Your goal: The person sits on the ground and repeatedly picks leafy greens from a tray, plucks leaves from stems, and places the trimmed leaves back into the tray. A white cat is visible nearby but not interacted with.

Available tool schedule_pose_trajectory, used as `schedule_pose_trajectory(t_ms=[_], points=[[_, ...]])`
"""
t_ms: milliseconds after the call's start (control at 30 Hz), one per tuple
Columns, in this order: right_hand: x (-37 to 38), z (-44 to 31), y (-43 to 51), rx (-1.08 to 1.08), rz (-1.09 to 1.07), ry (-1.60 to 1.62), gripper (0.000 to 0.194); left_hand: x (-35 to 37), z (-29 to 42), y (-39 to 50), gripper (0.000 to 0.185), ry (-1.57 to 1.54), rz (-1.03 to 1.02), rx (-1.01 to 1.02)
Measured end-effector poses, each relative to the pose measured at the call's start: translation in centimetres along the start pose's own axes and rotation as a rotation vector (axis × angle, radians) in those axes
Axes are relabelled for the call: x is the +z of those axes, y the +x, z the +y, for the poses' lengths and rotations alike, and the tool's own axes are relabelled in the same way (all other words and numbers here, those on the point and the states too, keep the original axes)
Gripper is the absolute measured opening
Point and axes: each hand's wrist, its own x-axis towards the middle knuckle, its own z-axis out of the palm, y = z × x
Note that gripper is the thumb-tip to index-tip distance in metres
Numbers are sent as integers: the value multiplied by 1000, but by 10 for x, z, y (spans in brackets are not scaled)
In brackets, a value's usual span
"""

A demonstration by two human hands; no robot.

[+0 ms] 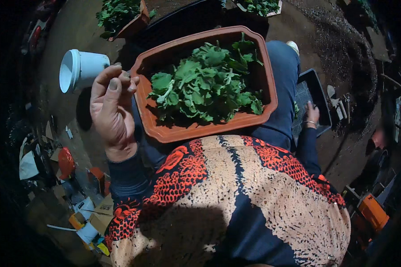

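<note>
A reddish-brown plastic planter tray (163, 131) rests on my lap, with a heap of leafy green cuttings (204, 83) inside. My left hand (115, 106) is raised at the planter's left rim, palm turned up and fingers loosely curled. I see nothing held in it. Down to the right, my right hand (312, 113) reaches into a black plastic mesh-bottomed tray (320, 90) on the ground beside my leg. Its fingertips are too small and shaded to show whether they hold anything. Some green leaves (296, 110) show in that tray, partly hidden by my knee.
A white plastic bucket (92, 68) lies on its side at the left. More leafy cuttings stand in a brown container (132, 23) and a pale container (275, 8) ahead. Cardboard boxes (102, 213) and litter lie lower left; an orange object (373, 212) sits lower right.
</note>
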Motion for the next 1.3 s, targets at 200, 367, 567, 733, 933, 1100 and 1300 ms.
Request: schedule_pose_trajectory(t_ms=[200, 367, 567, 733, 933, 1100, 1300], points=[[-96, -279, -85, -802, -9, 471, 24, -1, -28, 5, 25, -46, -32, 27], [-94, -414, -214, -1333, -478, 475, 22, 15, -52, 8, 25, -100, -49, 13], [-36, -450, -298, -1671, -605, -60, 42, 23, -60, -4, 22, -124, 19, 10], [-37, -441, -284, -1697, -597, -137, 28, 19, -69, -14, 22, -138, 36, 8], [-82, -417, -264, -1410, -760, 345, 22, 28, -89, -16, 22, -103, 2, -104], [-97, -404, -270, -1350, -752, 526, 20, 45, -88, -13, 26, 31, -218, -322], [-80, -398, -273, -1184, -867, 661, 20, 59, -82, -21, 28, -89, -218, -451]])
